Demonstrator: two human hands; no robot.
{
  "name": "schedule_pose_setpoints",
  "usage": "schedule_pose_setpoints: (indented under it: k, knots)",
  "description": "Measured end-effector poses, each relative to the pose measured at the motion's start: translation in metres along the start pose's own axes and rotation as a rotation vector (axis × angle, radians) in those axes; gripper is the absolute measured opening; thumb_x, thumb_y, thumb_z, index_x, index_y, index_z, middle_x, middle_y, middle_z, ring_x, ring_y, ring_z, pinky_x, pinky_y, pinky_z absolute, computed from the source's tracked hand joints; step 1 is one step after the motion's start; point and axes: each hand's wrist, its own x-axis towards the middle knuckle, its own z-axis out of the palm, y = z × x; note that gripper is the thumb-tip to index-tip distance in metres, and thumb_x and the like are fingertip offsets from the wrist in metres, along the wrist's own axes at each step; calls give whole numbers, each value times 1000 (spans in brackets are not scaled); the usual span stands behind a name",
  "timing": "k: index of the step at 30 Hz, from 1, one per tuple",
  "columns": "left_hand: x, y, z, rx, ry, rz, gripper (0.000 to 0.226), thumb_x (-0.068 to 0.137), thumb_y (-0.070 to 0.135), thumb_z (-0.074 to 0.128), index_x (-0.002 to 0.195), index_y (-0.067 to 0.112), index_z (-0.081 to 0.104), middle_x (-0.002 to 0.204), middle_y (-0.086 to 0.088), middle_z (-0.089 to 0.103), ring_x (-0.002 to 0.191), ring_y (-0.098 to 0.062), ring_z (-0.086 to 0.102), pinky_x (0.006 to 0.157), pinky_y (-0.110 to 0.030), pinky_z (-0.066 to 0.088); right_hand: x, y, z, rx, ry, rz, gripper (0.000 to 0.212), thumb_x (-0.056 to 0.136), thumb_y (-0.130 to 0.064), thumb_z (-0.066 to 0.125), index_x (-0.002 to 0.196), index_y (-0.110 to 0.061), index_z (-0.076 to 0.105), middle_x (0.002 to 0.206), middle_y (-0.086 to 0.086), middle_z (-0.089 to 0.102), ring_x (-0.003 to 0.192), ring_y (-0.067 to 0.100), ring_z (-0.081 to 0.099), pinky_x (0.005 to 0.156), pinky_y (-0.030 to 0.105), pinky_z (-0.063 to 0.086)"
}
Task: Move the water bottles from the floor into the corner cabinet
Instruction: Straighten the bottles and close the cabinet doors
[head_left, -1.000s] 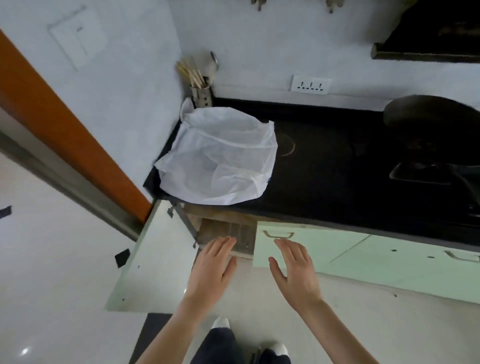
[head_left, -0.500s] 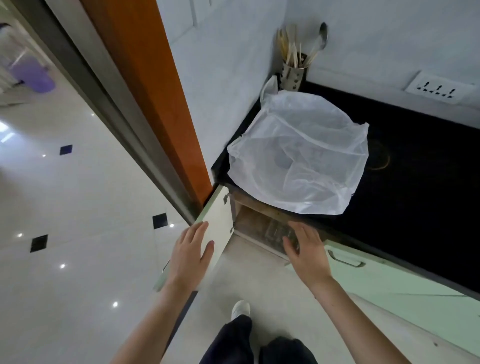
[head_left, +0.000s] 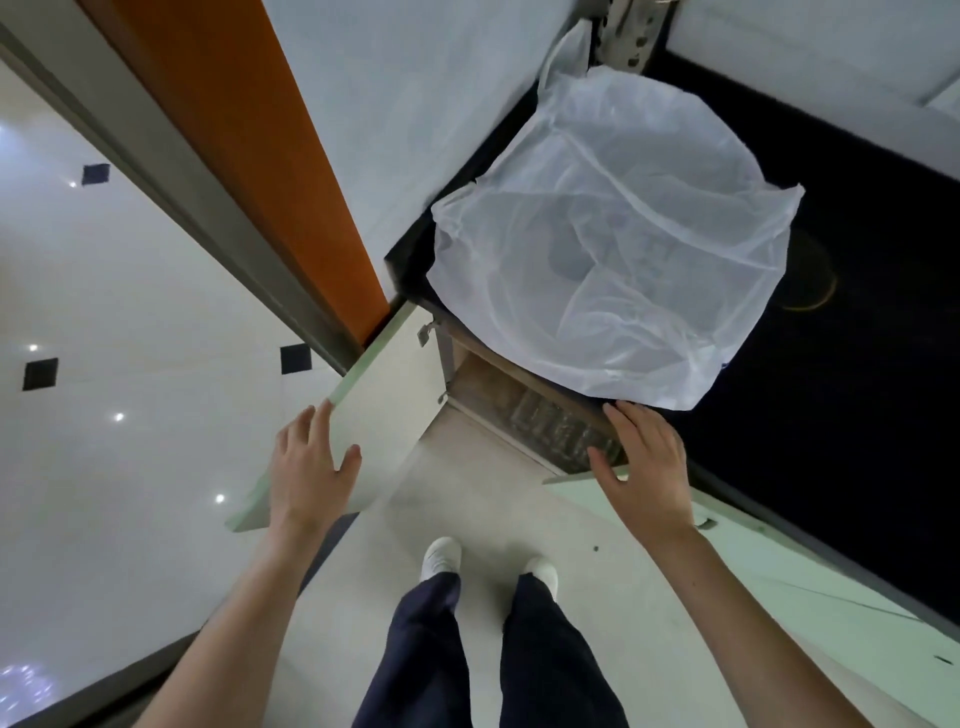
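Observation:
The corner cabinet (head_left: 483, 379) under the black counter stands open, its pale green door (head_left: 384, 395) swung out to the left. Inside, the tops of several clear water bottles (head_left: 556, 426) show dimly in a row. My left hand (head_left: 309, 467) has straight fingers against the outer edge of the open door. My right hand (head_left: 647, 467) is spread flat at the edge of the neighbouring green door, just below the counter's rim. Neither hand holds anything. No bottle lies on the visible floor.
A white mesh food cover (head_left: 608, 249) sits on the black counter (head_left: 857, 312), overhanging its front edge above the cabinet. An orange door frame (head_left: 249, 150) stands at the left. A utensil holder (head_left: 634, 31) is in the far corner. My feet (head_left: 441, 556) stand on pale tiles.
The view has swung left and down towards the floor. My left hand moved out to the open door's edge and my right hand rose to the counter's rim.

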Motion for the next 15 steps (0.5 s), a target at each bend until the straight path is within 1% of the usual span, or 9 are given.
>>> schedule_pose_setpoints:
  k: [4, 6, 9, 12, 15]
  knots:
    - [2, 8, 5, 24, 45, -85, 60, 90, 33, 63, 143, 19, 40, 135, -15, 51, 119, -36, 44, 102, -50, 39, 5, 15, -3, 43, -37, -57, 56, 89, -42, 55, 137, -13, 56, 142, 1, 53, 134, 22, 45, 114, 41, 33]
    - [-2, 15, 10, 16, 67, -122, 58, 89, 32, 65, 142, 20, 42, 133, -15, 52, 118, -36, 44, 101, -49, 39, 6, 21, -4, 81, -54, -61, 55, 89, -40, 59, 138, -17, 54, 144, -3, 52, 135, 19, 42, 114, 39, 30]
    - [-12, 26, 16, -32, 76, -149, 57, 89, 27, 65, 141, 20, 44, 130, -15, 52, 115, -35, 44, 100, -48, 38, 6, 26, -4, 118, -84, -69, 55, 89, -32, 67, 141, -19, 52, 147, -4, 48, 138, 19, 38, 115, 40, 27]
    - [-29, 39, 21, -128, 63, -126, 56, 89, 20, 65, 141, 18, 45, 128, -13, 52, 114, -32, 45, 99, -44, 41, 8, 27, -5, 151, -96, -81, 55, 89, -36, 62, 141, -20, 51, 148, -5, 47, 139, 19, 38, 116, 41, 27]
    - [-48, 54, 28, -250, 13, -43, 57, 89, 14, 65, 143, 16, 45, 128, -9, 51, 112, -28, 50, 95, -38, 47, 9, 27, -4, 189, -85, -78, 56, 88, -37, 61, 140, -19, 53, 146, -4, 49, 138, 21, 39, 116, 40, 25]
